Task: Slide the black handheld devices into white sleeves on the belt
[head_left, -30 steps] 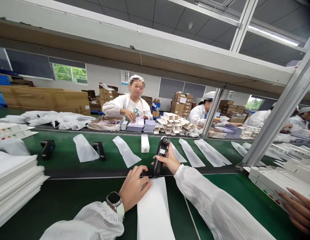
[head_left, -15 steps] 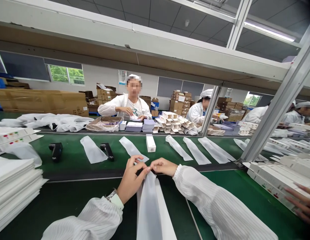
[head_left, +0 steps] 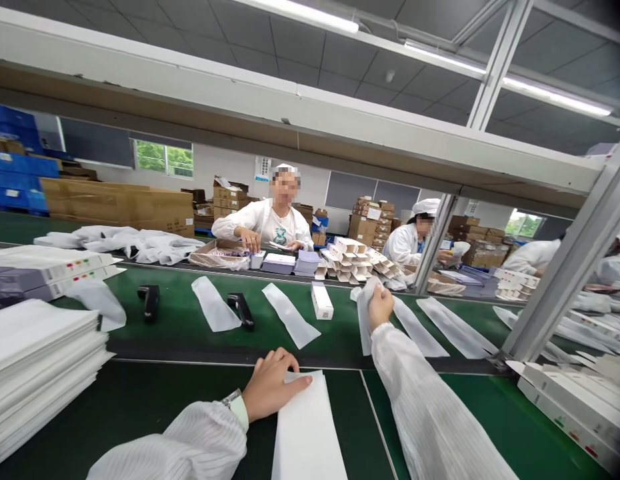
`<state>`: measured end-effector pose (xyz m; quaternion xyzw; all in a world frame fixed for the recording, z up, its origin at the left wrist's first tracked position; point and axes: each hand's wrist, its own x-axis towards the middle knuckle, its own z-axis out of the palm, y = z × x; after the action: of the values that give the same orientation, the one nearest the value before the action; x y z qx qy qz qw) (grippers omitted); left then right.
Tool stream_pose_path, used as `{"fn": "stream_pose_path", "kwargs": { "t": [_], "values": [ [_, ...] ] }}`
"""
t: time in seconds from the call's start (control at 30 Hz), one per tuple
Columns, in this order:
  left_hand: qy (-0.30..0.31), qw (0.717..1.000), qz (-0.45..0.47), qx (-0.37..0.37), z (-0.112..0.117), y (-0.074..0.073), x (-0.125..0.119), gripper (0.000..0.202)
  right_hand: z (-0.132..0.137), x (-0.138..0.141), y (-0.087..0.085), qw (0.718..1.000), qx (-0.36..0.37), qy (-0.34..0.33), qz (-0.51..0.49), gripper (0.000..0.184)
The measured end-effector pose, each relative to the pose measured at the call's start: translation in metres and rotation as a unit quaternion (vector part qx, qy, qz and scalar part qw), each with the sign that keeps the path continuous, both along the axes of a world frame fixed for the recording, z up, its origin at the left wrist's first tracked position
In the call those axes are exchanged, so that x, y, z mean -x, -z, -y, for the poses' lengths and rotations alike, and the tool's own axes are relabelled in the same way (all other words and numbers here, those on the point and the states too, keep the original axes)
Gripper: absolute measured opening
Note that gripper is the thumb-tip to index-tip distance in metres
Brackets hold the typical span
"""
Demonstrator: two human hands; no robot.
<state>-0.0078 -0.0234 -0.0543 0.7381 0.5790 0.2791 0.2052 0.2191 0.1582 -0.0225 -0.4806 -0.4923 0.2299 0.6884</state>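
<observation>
My right hand (head_left: 381, 307) is closed around the upper end of a translucent white sleeve (head_left: 364, 327) over the green belt. The sleeve hangs down from the fingers. My left hand (head_left: 273, 387) holds the far end of a stack of long white strips (head_left: 310, 433) on the near surface, thumb laid across the top and fingers bent at the far left edge. Several similar translucent sleeves lie on the belt, one of them (head_left: 291, 317) left of a small white box (head_left: 322, 301). Another sleeve (head_left: 421, 328) lies just right of my right hand.
A thick stack of white sheets (head_left: 35, 373) stands at the left. Two black devices (head_left: 149, 303) rest on the green belt (head_left: 175, 347). White cartons (head_left: 570, 413) lie at the right, near a metal post (head_left: 565, 253). A co-worker (head_left: 280, 217) sits across the belt.
My right hand has moved forward and right, carrying a sleeve away from the stack. My left hand has stayed at the stack's far end, lower and flatter. The view has shifted left.
</observation>
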Motion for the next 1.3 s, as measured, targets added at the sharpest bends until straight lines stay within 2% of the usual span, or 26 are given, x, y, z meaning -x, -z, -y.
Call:
{"fn": "stream_pose_path", "kwargs": {
  "t": [0.1,0.17,0.2,0.27,0.33,0.4,0.43,0.47,0.57,0.63,0.7,0.8,0.87,0.97,1.0,1.03,1.1,1.17,1.3],
  "values": [
    [0.009,0.999,-0.018,0.027,-0.003,-0.002,0.001,0.026,-0.010,0.002,0.021,0.997,0.019,0.062,0.048,0.034],
    [0.003,0.999,-0.023,0.031,-0.003,-0.002,0.001,0.022,-0.008,0.017,0.028,0.993,0.003,0.055,0.109,0.038],
    [-0.004,0.999,-0.019,0.030,-0.003,-0.001,0.000,0.021,-0.004,0.029,0.030,0.987,-0.017,0.029,0.159,0.039],
    [-0.003,1.000,-0.003,0.019,-0.003,0.001,-0.002,0.018,0.008,0.061,0.031,0.955,-0.064,-0.071,0.281,0.035],
    [0.018,1.000,0.016,0.000,-0.003,0.004,-0.004,0.016,0.025,0.098,0.034,0.893,-0.093,-0.209,0.388,0.032],
    [0.036,0.999,0.022,-0.027,-0.003,0.007,-0.007,0.014,0.041,0.134,0.039,0.839,-0.082,-0.317,0.434,0.032],
    [0.041,0.998,0.019,-0.042,-0.003,0.008,-0.008,0.015,0.047,0.149,0.041,0.825,-0.066,-0.352,0.438,0.033],
    [0.045,0.997,0.013,-0.056,-0.003,0.008,-0.009,0.016,0.051,0.162,0.043,0.824,-0.042,-0.374,0.424,0.033],
    [0.068,0.994,0.000,-0.085,-0.003,0.009,-0.009,0.018,0.048,0.182,0.048,0.866,0.037,-0.388,0.314,0.024],
    [0.070,0.993,0.004,-0.090,-0.002,0.008,-0.008,0.013,0.040,0.181,0.050,0.893,0.072,-0.372,0.242,0.017],
    [0.056,0.993,0.001,-0.101,-0.002,0.007,-0.008,0.007,0.035,0.170,0.050,0.908,0.098,-0.360,0.190,0.015],
    [0.043,0.988,-0.016,-0.146,-0.001,0.005,-0.007,0.010,0.036,0.146,0.042,0.917,0.123,-0.361,0.114,0.030],
    [0.046,0.984,-0.021,-0.170,-0.001,0.004,-0.006,0.016,0.043,0.127,0.031,0.910,0.124,-0.392,0.063,0.045],
    [0.058,0.985,-0.027,-0.162,-0.001,0.004,-0.005,0.023,0.058,0.098,0.010,0.865,0.108,-0.486,-0.065,0.082],
    [0.064,0.986,-0.031,-0.151,-0.001,0.004,-0.005,0.024,0.063,0.090,0.004,0.850,0.100,-0.504,-0.116,0.089],
    [0.067,0.987,-0.035,-0.139,-0.001,0.004,-0.005,0.024,0.068,0.082,-0.001,0.843,0.093,-0.505,-0.160,0.092],
    [0.072,0.990,-0.042,-0.116,0.000,0.004,-0.005,0.024,0.077,0.070,-0.005,0.849,0.092,-0.477,-0.210,0.087],
    [0.075,0.990,-0.045,-0.107,0.002,0.003,-0.006,0.024,0.084,0.063,-0.005,0.851,0.107,-0.463,-0.223,0.082],
    [0.099,0.985,-0.043,-0.137,0.006,-0.001,-0.006,0.015,0.094,0.064,0.002,0.842,0.124,-0.478,-0.218,0.080]
  ]
}}
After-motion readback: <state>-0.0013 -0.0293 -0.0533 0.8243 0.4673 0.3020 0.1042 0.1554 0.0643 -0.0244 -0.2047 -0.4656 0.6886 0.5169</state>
